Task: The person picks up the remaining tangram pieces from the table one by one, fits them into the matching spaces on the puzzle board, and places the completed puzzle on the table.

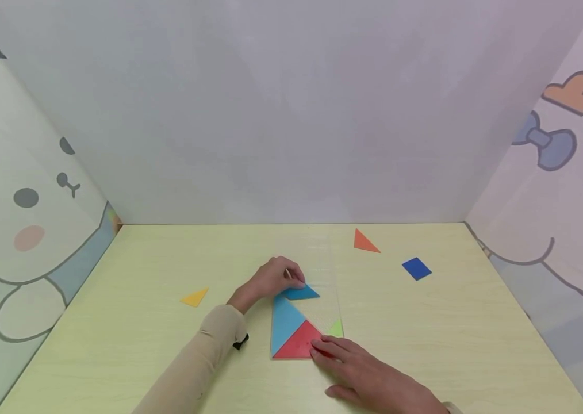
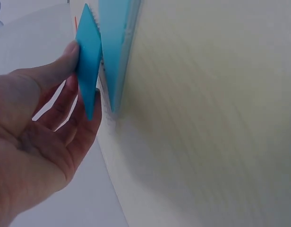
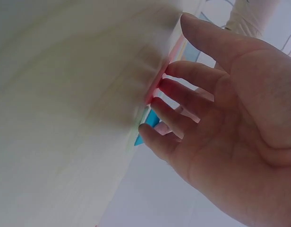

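Note:
My left hand (image 1: 275,278) pinches a blue tangram piece (image 1: 304,293) between thumb and fingers. In the left wrist view that piece (image 2: 89,61) looks like a parallelogram, tilted up off the surface beside a light-blue triangle (image 2: 113,42). Below it in the head view, the light-blue triangle (image 1: 284,323) and a red triangle (image 1: 298,342) lie edge to edge inside a clear rectangular tray (image 1: 332,261). With fingers loosely extended, my right hand (image 1: 371,371) rests its fingertips on the red triangle's right part, which they hide. A light-green piece (image 1: 337,329) shows partly just beyond those fingers.
On the pale wooden table (image 1: 478,345), a yellow triangle (image 1: 195,297) lies to the left. An orange triangle (image 1: 365,241) and a dark-blue square (image 1: 417,268) lie at the back right. A plain wall (image 1: 291,115) and cartoon-printed side panels (image 1: 545,218) enclose the table.

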### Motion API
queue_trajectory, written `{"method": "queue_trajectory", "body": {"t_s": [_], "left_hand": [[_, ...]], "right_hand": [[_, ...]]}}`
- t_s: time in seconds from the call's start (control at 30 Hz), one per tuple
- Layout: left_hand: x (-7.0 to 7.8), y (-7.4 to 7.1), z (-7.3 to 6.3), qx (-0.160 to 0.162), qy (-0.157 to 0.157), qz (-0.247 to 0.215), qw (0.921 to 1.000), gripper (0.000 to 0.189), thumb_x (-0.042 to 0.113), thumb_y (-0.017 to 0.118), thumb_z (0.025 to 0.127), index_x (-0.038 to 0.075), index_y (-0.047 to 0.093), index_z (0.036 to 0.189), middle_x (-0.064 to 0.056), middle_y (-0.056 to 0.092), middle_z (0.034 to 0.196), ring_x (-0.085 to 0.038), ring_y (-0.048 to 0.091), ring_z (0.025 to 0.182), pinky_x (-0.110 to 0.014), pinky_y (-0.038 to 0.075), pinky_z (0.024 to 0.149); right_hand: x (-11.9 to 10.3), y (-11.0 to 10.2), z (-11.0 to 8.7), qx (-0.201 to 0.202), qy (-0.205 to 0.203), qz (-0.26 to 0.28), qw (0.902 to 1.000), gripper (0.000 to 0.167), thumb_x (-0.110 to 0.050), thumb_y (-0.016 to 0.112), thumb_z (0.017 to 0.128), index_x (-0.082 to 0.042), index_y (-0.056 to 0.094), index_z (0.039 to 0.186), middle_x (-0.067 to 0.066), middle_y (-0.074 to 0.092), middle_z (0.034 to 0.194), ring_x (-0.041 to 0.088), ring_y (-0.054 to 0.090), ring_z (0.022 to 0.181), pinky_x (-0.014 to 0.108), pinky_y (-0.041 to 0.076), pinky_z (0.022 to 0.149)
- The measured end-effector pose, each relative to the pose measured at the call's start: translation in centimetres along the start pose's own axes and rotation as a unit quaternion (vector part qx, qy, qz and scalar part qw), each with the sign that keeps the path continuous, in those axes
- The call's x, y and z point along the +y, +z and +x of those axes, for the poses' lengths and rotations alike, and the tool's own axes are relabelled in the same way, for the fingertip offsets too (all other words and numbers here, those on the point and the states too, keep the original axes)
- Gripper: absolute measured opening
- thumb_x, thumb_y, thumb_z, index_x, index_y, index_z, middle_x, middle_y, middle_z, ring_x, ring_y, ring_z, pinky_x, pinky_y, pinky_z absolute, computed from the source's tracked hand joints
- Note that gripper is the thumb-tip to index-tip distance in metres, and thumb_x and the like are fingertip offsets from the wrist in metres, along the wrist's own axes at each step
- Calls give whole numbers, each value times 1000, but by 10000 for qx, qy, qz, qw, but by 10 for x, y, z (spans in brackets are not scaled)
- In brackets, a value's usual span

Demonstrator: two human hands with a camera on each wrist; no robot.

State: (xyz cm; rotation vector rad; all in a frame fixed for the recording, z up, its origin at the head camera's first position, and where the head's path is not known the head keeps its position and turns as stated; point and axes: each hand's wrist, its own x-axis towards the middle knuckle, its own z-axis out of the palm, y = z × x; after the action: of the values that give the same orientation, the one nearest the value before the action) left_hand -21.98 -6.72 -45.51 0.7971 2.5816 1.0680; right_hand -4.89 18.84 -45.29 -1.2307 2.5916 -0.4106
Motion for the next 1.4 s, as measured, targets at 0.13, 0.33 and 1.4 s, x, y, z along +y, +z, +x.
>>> {"method": "queue_trajectory", "body": {"t_s": [0.13,0.33,1.4], "left_hand": [[2,2,-1,-15,-9,18,10000,8,17,77,94,10,78,94,6,70,87,-12,60,80,-26,51,74],[3,6,-2,42,4,26,10000,6,14,77,94,8,78,95,4,70,87,-12,60,80,-26,52,75],[3,13,-15,-30,230,422,9988,26,23,82,89,10,75,111,-1,65,99,-19,61,94,-34,52,83]], "right_hand": [[1,0,-1,81,-90,-64,9999,60,-47,46,108,-16,39,160,0,37,164,26,40,146,39,46,109],[1,1,-1,103,-110,-45,9999,60,-47,45,109,-16,39,160,0,37,164,26,40,146,38,47,109],[1,2,1,22,24,-33,10000,63,-51,46,107,-19,38,160,-1,38,163,27,40,145,38,47,109]]}}
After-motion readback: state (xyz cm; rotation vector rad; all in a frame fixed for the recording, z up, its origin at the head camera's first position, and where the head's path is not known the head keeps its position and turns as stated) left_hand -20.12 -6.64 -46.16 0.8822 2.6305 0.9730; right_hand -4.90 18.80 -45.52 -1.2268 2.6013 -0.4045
